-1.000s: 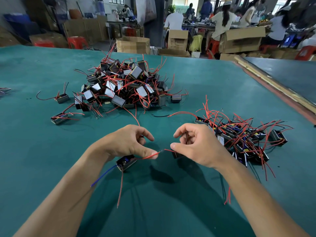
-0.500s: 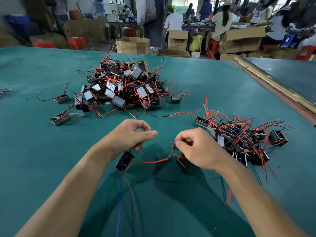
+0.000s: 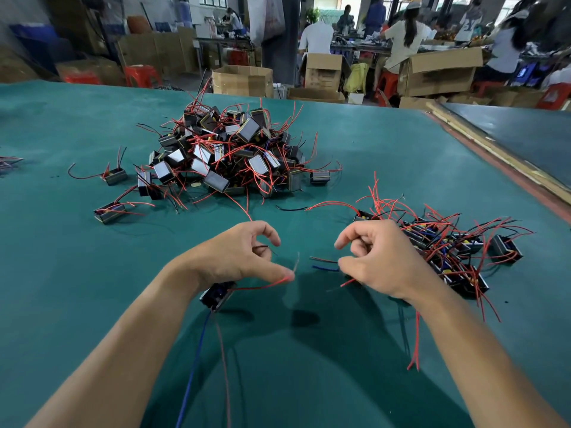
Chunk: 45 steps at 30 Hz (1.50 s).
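Note:
My left hand (image 3: 234, 257) hovers over the green table (image 3: 340, 350) with its fingers curled. Its thumb tip presses a red wire (image 3: 262, 285) that runs from a small black transformer (image 3: 217, 295) hanging below the palm. A blue lead (image 3: 193, 366) and a brown lead trail from that transformer toward me. My right hand (image 3: 380, 264) is curled round a bundle of wire ends (image 3: 323, 264), blue, dark and red, sticking out to the left. Whatever part they belong to is hidden under the hand.
A big heap of wired transformers (image 3: 228, 152) lies beyond my hands. A flatter group (image 3: 448, 248) lies just right of my right hand. Two loose units (image 3: 114, 176) (image 3: 109, 211) sit at the left. Cardboard boxes (image 3: 242, 80) and seated people are behind the table.
My hands have drawn apart. The red wire that stretched between them half a second ago now ends at my left thumb, and my right hand has lifted a little with its wire ends.

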{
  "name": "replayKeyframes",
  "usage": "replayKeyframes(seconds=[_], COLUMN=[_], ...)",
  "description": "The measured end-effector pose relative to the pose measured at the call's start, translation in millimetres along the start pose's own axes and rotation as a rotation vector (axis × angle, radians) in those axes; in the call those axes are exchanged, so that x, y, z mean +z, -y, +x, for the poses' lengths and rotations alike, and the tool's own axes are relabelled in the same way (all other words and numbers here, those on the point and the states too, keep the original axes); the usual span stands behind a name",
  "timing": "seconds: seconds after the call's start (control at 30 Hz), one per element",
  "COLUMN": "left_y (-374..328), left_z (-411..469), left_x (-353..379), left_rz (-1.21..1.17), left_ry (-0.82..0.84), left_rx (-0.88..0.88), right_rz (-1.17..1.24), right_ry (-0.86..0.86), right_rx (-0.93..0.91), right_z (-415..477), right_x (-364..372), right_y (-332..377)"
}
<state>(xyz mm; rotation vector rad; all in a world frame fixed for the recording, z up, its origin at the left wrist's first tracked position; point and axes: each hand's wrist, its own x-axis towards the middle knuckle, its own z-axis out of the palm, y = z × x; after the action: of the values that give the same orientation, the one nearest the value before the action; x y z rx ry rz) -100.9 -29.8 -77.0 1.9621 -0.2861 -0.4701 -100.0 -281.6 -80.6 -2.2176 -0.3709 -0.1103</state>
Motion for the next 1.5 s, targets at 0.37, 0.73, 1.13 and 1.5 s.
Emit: replayKeyframes(seconds=[0.37,0.73,1.13,1.5], left_y=[3,2,2,4], left_z=[8,6,7,9], left_x=[17,20,19,17], left_rz=[-0.028,0.281,0.568,0.418], left_ry=[-0.035,-0.107,-0.328,-0.393], left_rx=[0.092,0.071,0.079,-0.106], right_rz=[-0.09,-0.069,-0.051,-0.073], right_ry=[0.226,0.192,0.159,0.05], right_rx=[-0.015,0.028,0.053,0.01], right_z=[-5,-3,-2,-2], right_x=[23,21,21,21], right_y=[12,8,6,7])
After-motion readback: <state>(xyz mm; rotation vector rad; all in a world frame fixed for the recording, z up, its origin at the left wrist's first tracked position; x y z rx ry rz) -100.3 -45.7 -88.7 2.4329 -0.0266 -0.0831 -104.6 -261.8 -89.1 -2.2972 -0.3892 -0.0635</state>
